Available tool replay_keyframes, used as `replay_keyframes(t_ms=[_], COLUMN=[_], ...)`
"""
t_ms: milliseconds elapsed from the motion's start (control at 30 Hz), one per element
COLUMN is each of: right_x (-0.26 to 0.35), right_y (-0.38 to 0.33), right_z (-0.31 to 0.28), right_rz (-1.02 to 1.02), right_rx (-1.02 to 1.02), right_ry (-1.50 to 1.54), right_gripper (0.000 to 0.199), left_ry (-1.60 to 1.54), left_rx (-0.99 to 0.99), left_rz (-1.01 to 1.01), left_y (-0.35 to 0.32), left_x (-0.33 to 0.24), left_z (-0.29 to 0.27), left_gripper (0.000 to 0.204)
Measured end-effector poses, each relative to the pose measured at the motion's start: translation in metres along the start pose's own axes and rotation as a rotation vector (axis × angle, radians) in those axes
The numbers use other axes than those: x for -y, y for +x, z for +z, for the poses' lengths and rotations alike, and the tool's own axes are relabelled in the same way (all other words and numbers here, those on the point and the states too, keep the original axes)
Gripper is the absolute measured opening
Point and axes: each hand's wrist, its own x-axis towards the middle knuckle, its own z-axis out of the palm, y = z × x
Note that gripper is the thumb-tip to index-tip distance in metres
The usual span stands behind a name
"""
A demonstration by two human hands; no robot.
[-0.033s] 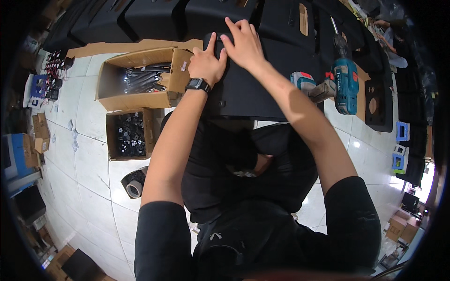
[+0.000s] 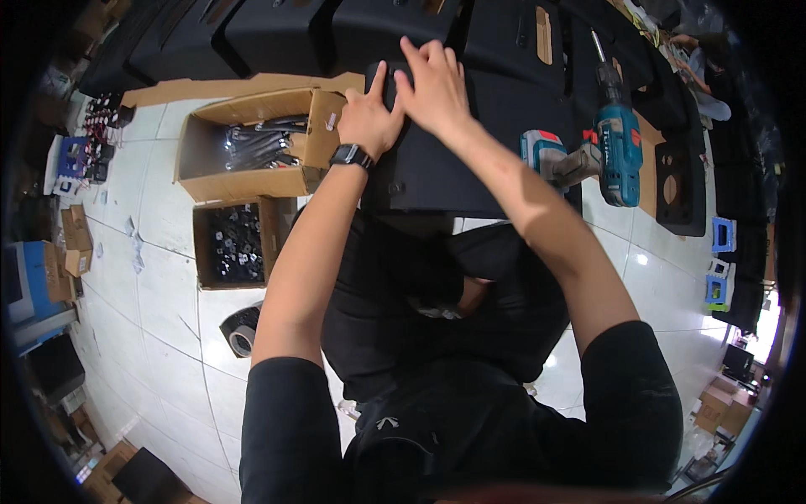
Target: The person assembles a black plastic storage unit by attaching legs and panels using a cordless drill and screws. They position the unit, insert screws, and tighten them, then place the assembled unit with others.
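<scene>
A large black panel lies in front of my knees. My left hand rests at its left edge, with the index finger stretched forward and the thumb out to the side. Beside it, my right hand lies on the panel, index finger pointing forward and thumb reaching toward the left hand's index finger. Both hands look free of any held object. Whatever small part sits under the fingertips is mostly hidden. A teal cordless drill with a long bit lies to the right of my right forearm.
Left of the panel stand a cardboard box of black strip-like parts and a smaller box of small metal pieces. A dark object with a tape-like roll is on the tiled floor. More black panels line the far side. Another person sits far right.
Both hands keep nearly the same pose on the panel. The whole view has shifted very slightly.
</scene>
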Motion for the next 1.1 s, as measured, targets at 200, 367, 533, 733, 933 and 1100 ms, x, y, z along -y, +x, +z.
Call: replay_keyframes(t_ms=[200,367,533,733,933,1100], right_x=[0.059,0.068,0.078,0.076,0.075,0.076], right_y=[-0.031,-0.022,-0.019,-0.023,-0.019,-0.019], right_z=[0.009,0.020,0.022,0.031,0.027,0.025], right_rz=[0.146,0.305,0.428,0.423,0.455,0.456], right_rx=[0.083,0.115,0.211,0.097,0.151,0.166], right_ry=[-0.110,-0.161,-0.143,-0.151,-0.112,-0.135], right_gripper=[0.063,0.067,0.073,0.083,0.086,0.089], left_ry=[-0.318,0.361,0.740,0.828,0.692,0.630], left_rx=[0.260,0.216,0.208,0.231,0.297,0.317], left_rz=[0.475,0.719,0.966,1.047,1.062,1.116], left_y=[0.059,0.098,0.119,0.137,0.153,0.163], left_x=[0.083,0.047,0.020,0.021,0.032,0.036], left_z=[-0.033,-0.095,-0.094,-0.077,-0.068,-0.065], left_gripper=[0.105,0.090,0.094,0.107,0.110,0.115])
